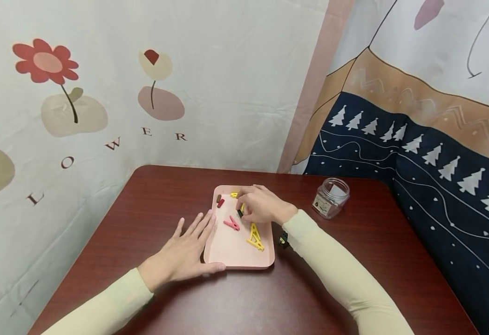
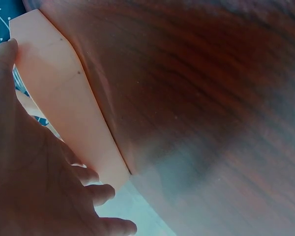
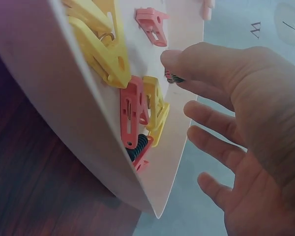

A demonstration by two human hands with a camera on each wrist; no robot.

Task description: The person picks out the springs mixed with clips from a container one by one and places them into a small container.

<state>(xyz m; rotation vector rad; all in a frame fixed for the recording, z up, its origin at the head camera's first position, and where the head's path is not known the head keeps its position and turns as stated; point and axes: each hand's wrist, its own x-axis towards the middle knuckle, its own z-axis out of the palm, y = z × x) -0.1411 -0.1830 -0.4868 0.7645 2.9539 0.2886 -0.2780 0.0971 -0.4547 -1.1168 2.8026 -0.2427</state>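
Observation:
A pink tray (image 1: 236,253) on the table holds several clothespins and small pieces. My left hand (image 1: 186,253) has its fingers spread along the tray's left edge, thumb at the front corner. My right hand (image 1: 261,204) is over the tray, thumb and index finger pinching a small dark ridged piece (image 3: 174,77), its other fingers apart. Near it lie a pink clothespin (image 1: 232,224) and yellow clothespins (image 1: 255,237). In the right wrist view, another pink clothespin (image 3: 132,112), a yellow one (image 3: 156,109) and a black ridged coil (image 3: 138,146) lie along the tray's wall.
A clear jar (image 1: 330,199) with a label stands on the dark red table (image 1: 165,195), right of the tray. Small brown (image 1: 218,198) and dark red (image 1: 221,203) pieces lie at the tray's far left. Printed cloth (image 1: 236,93) hangs behind the table.

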